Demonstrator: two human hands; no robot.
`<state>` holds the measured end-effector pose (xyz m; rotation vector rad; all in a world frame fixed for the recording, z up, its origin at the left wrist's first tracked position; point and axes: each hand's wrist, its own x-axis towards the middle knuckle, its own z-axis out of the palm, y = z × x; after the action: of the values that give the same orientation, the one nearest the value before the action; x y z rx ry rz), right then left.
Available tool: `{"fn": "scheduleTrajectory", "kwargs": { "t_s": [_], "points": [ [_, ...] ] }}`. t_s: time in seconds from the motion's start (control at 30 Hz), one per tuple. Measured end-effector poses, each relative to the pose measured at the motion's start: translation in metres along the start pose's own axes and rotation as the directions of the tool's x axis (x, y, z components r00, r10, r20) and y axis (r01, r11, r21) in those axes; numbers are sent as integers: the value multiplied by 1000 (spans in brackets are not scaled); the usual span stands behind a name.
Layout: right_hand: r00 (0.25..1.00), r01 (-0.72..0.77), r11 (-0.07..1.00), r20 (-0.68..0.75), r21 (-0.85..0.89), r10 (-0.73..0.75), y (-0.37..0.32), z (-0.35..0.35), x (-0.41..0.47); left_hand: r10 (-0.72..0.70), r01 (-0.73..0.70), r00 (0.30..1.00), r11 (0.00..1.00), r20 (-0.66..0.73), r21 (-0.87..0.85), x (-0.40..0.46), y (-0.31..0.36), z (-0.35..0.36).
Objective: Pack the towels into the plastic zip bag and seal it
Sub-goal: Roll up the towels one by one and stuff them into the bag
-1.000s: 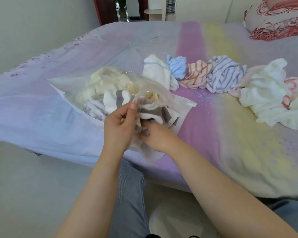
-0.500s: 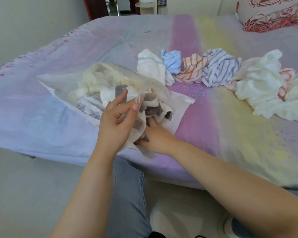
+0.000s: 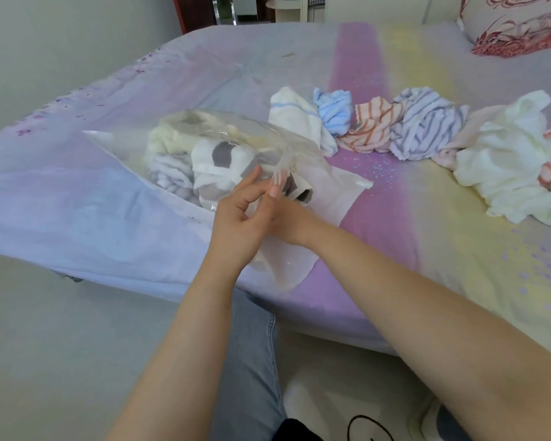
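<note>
A clear plastic zip bag (image 3: 124, 144) lies on the bed with its mouth toward me. Inside are a cream towel (image 3: 169, 138), a grey-striped towel (image 3: 169, 176) and a white towel with grey patches (image 3: 220, 160). My left hand (image 3: 240, 218) pinches the upper edge of the bag's mouth and holds it up. My right hand (image 3: 295, 222) sits at the mouth, on the bag's lower flap; its fingers are hidden behind the left hand. Loose towels lie in a row to the right: white with a blue stripe (image 3: 299, 122), blue (image 3: 334, 113), orange-striped (image 3: 369, 127), purple-striped (image 3: 423, 128) and a white heap (image 3: 506, 163).
The pastel bedspread (image 3: 427, 233) drops off at the near bed edge, just below the bag. A red-patterned pillow (image 3: 519, 23) lies at the far right. My leg in jeans (image 3: 252, 361) is under my arms, above the pale floor (image 3: 61, 345).
The grey-patched towel has gone deeper into the bag. My left hand has opened out and now pinches the bag's upper edge. My right hand has drawn back toward the mouth.
</note>
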<state>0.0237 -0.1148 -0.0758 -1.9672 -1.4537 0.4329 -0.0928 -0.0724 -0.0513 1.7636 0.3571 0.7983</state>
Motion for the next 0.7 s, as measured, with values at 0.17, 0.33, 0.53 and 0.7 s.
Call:
{"fn": "scheduleTrajectory", "kwargs": {
  "t_s": [0.17,0.33,0.53,0.7],
  "points": [
    [826,-11,996,-561,94,62,51,-6,-71,62,-66,997,991,38,119,5,-12,11],
    [543,-4,967,-812,253,215,85,-39,-79,-119,115,993,988,28,99,17,-37,4],
    [639,-68,900,-674,431,371,89,-107,-3,-199,197,980,974,16,109,30,-53,-8],
    [799,-257,638,-211,726,563,95,-122,61,-257,254,966,963,28,87,51,-66,-20]
  ]
}}
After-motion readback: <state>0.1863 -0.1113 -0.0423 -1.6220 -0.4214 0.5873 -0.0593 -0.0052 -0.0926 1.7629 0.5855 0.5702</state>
